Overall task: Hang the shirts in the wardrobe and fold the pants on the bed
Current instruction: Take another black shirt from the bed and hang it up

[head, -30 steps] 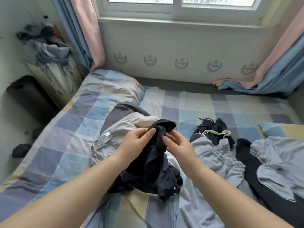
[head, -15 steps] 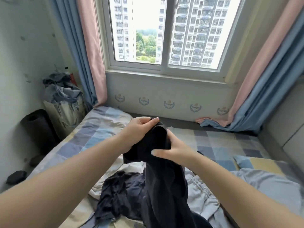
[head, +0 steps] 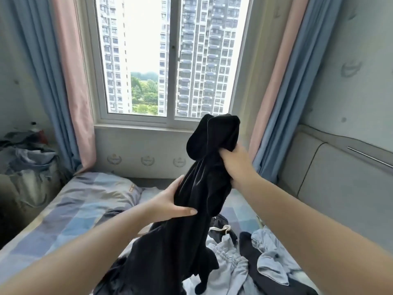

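Two hands on one black garment [head: 191, 209] now, and way higher than a second ago: then bunched low over the pile on the bed [head: 70, 211], now hoisted up in front of the window [head: 170, 60] with the top end flopping over. Right hand [head: 236, 165] fisted tight around the upper part, just under that floppy top. Left hand [head: 170, 203] lower down, thumb across the front, fingers wrapped behind the cloth, so gripping too. Bottom of the garment trailing down onto the heap near the bed's near edge, not fully clear of it yet.

Meaning for the task, probably: picked out and being shaken loose to see whether shirt or pants. Can't tell which from here, too dark and crumpled. Folding or hanging not started.

Left on the bed: light grey pants [head: 225, 265] with a gathered waistband right beside the hanging end, another dark piece [head: 219, 228] with a white drawstring toward the middle, a pale blue-grey piece [head: 274, 260] near the right edge. Laundry bag [head: 27, 173] stuffed with clothes off the left edge.
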{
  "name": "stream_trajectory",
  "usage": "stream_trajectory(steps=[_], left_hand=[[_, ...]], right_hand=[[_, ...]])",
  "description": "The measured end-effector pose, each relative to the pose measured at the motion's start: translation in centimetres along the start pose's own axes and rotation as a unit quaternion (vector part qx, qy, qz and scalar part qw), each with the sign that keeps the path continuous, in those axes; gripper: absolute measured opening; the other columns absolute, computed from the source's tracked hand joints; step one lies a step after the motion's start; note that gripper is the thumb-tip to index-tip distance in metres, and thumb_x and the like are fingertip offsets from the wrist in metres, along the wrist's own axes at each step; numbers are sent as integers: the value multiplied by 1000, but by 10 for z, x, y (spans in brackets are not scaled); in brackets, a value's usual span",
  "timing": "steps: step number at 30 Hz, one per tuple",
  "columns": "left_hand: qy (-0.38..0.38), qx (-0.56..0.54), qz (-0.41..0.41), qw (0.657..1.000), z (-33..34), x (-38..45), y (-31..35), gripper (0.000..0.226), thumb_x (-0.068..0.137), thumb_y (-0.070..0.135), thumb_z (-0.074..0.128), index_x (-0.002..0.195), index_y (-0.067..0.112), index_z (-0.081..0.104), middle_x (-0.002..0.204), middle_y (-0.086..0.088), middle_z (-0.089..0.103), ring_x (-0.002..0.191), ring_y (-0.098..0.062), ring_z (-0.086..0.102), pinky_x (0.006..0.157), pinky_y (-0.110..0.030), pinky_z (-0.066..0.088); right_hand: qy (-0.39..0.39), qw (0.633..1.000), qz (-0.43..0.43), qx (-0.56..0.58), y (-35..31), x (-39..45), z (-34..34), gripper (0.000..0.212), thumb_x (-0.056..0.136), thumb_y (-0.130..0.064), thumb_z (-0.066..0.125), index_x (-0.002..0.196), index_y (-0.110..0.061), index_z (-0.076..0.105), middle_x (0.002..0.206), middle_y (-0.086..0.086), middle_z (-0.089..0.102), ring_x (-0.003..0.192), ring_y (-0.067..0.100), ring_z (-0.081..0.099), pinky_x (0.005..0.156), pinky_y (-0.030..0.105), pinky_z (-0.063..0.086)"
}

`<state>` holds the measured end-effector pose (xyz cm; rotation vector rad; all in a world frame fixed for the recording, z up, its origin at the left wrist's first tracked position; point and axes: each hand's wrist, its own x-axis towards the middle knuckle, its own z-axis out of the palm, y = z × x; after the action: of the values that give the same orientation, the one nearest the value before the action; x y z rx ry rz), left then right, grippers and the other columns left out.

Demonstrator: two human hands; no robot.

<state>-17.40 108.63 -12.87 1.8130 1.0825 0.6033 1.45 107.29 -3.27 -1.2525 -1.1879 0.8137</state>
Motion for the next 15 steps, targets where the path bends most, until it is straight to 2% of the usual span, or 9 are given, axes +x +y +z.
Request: stream_trajectory(steps=[1, 3, 5, 7, 8, 11, 14, 15], left_hand=[[-9, 20, 4, 1000, 1, -2, 3, 76, 72, 32, 81, 135, 39, 39, 124, 20, 57, 111, 6, 56, 96, -19, 46], [8, 75, 14, 997, 1, -4, 11, 31, 78, 30, 77, 102, 40, 61, 98, 20, 68, 89, 8, 63, 83, -17, 49], [7, 53, 20, 998, -2, -7, 21, 8, 82, 32, 73, 88, 36, 68, 86, 15, 73, 82, 1, 68, 82, -22, 53], [-28, -12, 26, 999, -4, -13, 36, 12, 83, 35, 73, 92, 28, 72, 90, 7, 75, 87, -11, 71, 87, -32, 55], [-45, -51, 27, 997, -5, -17, 45, 16, 83, 35, 73, 95, 24, 73, 93, 4, 76, 90, -15, 72, 89, -36, 55], [-89, -164, 41, 982, -1, -27, 77, 24, 84, 32, 71, 102, 15, 70, 96, -4, 75, 91, -20, 72, 88, -40, 56], [-117, -256, 51, 958, 14, -34, 108, 25, 87, 28, 69, 104, 9, 69, 94, -7, 75, 87, -20, 73, 76, -32, 59], [-128, -281, 53, 950, 21, -37, 118, 22, 88, 26, 68, 101, 8, 68, 91, -7, 76, 82, -19, 73, 69, -29, 60]], right_hand=[[21, 1000, -4, 3, -13, -4, -3, 19, 88, -12, 53, 98, -21, 65, 96, 6, 71, 92, 25, 67, 88, 46, 55], [49, 999, -12, 6, -32, -9, -8, 19, 88, -13, 53, 102, -19, 64, 97, 6, 70, 92, 25, 67, 87, 44, 55], [72, 997, -11, 9, -46, -17, -12, 14, 89, -15, 54, 96, -22, 63, 98, 8, 69, 93, 25, 67, 87, 43, 55], [84, 996, 2, 26, -54, -27, -15, 10, 91, -18, 55, 92, -26, 60, 99, 6, 68, 94, 24, 65, 88, 41, 54], [86, 996, 5, 38, -54, -32, -18, 10, 91, -20, 57, 98, -27, 60, 102, 4, 68, 97, 23, 65, 90, 42, 53], [102, 994, 23, 43, -48, -56, -24, 37, 89, -33, 63, 123, -28, 51, 114, -1, 65, 104, 21, 63, 96, 42, 51], [123, 990, 68, -23, -36, -104, -31, 71, 72, -59, 69, 131, -26, 47, 118, -5, 63, 105, 18, 63, 94, 41, 52], [129, 988, 74, -47, -31, -122, -36, 76, 67, -65, 69, 131, -28, 48, 120, -6, 63, 107, 16, 63, 95, 40, 51]])
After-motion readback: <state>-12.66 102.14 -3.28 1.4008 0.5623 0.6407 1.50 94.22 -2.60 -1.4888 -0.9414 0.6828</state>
